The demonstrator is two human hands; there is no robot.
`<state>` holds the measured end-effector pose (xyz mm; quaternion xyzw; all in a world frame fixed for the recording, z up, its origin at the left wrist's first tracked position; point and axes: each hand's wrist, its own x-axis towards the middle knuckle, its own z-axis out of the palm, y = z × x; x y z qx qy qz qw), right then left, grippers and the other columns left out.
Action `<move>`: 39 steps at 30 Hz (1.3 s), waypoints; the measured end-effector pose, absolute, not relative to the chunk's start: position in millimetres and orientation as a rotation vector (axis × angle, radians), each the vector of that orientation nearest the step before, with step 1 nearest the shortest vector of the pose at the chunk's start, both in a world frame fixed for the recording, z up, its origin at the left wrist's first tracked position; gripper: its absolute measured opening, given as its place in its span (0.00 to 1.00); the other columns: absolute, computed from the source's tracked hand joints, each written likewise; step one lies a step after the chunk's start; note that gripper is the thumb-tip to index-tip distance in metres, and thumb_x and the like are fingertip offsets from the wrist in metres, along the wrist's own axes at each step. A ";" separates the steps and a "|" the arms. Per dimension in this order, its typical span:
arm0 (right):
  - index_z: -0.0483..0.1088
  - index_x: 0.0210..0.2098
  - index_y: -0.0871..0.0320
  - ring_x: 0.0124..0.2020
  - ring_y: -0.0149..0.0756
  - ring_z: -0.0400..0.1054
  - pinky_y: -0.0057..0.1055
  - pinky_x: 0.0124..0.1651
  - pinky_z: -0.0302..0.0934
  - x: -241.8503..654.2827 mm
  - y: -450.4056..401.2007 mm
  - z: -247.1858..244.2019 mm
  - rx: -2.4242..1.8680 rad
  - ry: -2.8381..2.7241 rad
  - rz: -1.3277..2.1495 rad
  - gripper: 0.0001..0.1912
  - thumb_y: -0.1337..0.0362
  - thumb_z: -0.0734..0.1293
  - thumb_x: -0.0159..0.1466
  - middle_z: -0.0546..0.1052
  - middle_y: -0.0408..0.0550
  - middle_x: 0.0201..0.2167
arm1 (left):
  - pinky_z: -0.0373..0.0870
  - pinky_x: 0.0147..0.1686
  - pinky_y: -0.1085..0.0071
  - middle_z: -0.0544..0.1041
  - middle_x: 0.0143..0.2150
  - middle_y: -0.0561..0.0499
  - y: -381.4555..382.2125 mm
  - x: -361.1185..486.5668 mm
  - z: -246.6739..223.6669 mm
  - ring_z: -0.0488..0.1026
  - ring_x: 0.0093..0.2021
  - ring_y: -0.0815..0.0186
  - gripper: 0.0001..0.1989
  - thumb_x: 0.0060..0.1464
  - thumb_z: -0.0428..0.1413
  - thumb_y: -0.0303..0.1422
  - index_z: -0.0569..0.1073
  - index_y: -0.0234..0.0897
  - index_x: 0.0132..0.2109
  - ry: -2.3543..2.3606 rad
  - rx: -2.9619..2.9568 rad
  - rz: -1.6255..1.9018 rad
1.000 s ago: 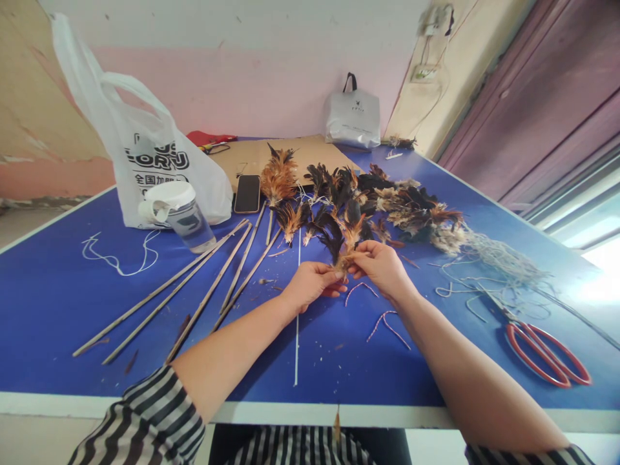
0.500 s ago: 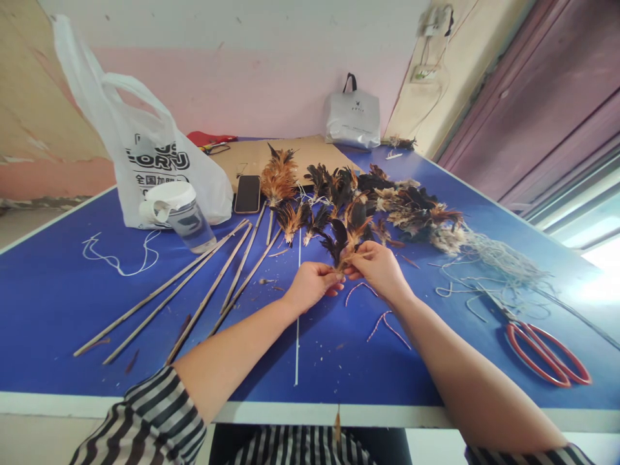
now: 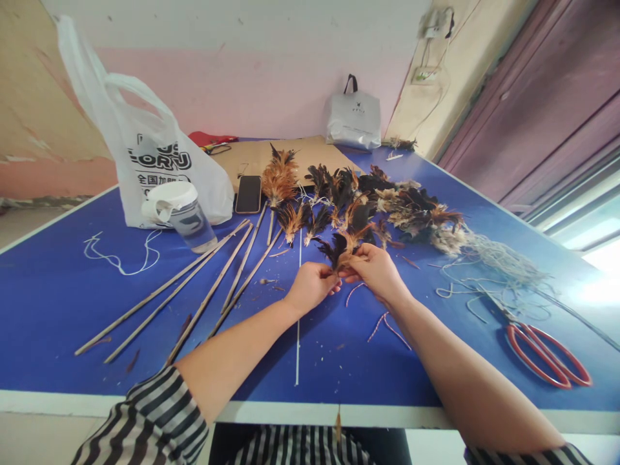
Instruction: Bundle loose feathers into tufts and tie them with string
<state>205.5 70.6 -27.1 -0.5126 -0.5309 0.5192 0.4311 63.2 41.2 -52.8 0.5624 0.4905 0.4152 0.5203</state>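
Our left hand [image 3: 312, 284] pinches the base of a small feather bunch [image 3: 332, 250]; our right hand [image 3: 378, 271] grips its right side, fingers drawn together, just above the white-edged blue tabletop [image 3: 349, 374]. A light, low pinch should keep the plumes uncrushed. Behind stands a pink-and-white wall [image 3: 271, 90]; at right, a purple door [image 3: 523, 116].

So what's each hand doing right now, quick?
Left hand: closed, pinching a small feather bunch near its base.
Right hand: closed, fingertips pinching feathers at the same bunch.
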 end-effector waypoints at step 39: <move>0.70 0.25 0.61 0.25 0.27 0.67 0.29 0.35 0.61 219.5 81.3 -35.5 -1.123 -1.378 1.536 0.13 0.59 0.73 0.45 0.74 0.42 0.23 | 0.70 0.26 0.80 0.78 0.34 0.42 50.3 53.4 -35.9 0.76 0.30 0.68 0.05 0.50 0.57 0.25 0.76 0.28 0.35 0.871 0.693 0.880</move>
